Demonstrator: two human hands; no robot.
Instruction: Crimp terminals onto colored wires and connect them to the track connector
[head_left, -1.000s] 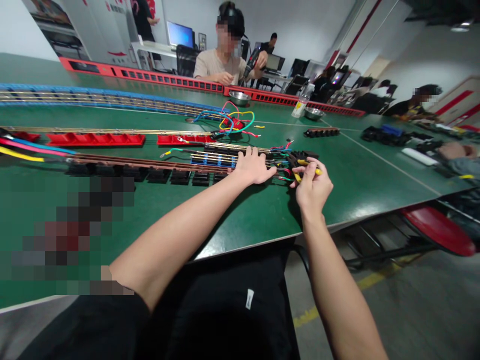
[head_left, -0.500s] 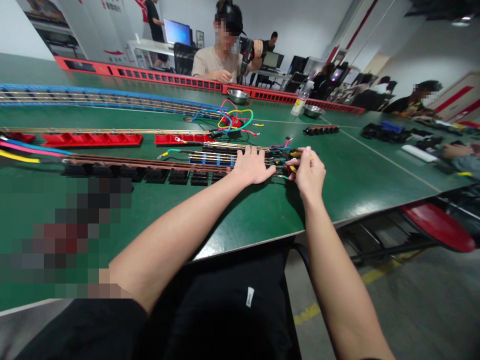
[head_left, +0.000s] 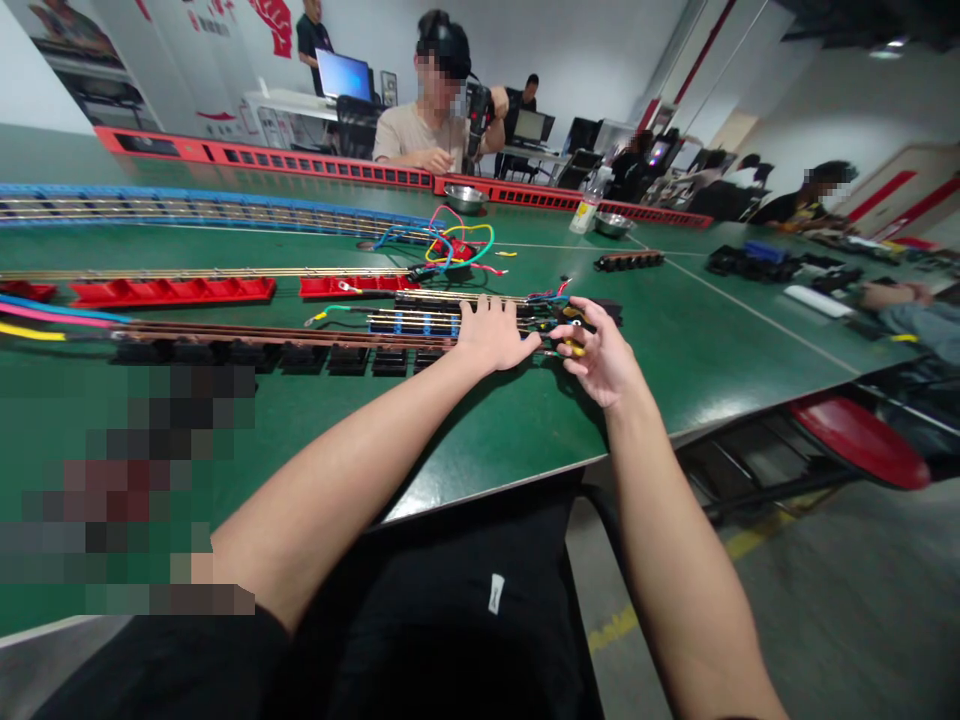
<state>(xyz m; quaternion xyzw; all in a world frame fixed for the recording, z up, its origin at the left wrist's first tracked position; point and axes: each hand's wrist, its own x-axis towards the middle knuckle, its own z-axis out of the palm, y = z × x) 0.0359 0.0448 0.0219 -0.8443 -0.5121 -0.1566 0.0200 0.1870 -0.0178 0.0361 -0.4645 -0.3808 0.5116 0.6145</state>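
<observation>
My left hand (head_left: 491,335) lies flat, fingers spread, across the blue-based conductor strip (head_left: 427,323) with brass-coloured bars and the strips beside it. Close to its wrist runs a longer strip of copper-coloured bars (head_left: 300,333) on black blocks. Just right of it, my right hand (head_left: 604,355) has its fingers around the handles of what look like yellow-and-black pliers (head_left: 574,348). The tool's jaws are too small to make out among the wire ends by the strips. A green-and-yellow wire (head_left: 326,314) with a ring lug sticks out at the strip's left end.
Behind lie red holders (head_left: 172,291), a blue strip (head_left: 225,208) and a loop of coloured wires (head_left: 457,245). Farther off are a metal bowl (head_left: 465,198), a bottle (head_left: 590,200) and a long red rail (head_left: 322,163). Across the table a person (head_left: 420,135) holds a power drill.
My right hand has turned and its fingers have spread wider around the handles, shifting slightly left. My left hand stays on the strips. The whole view has shifted a little.
</observation>
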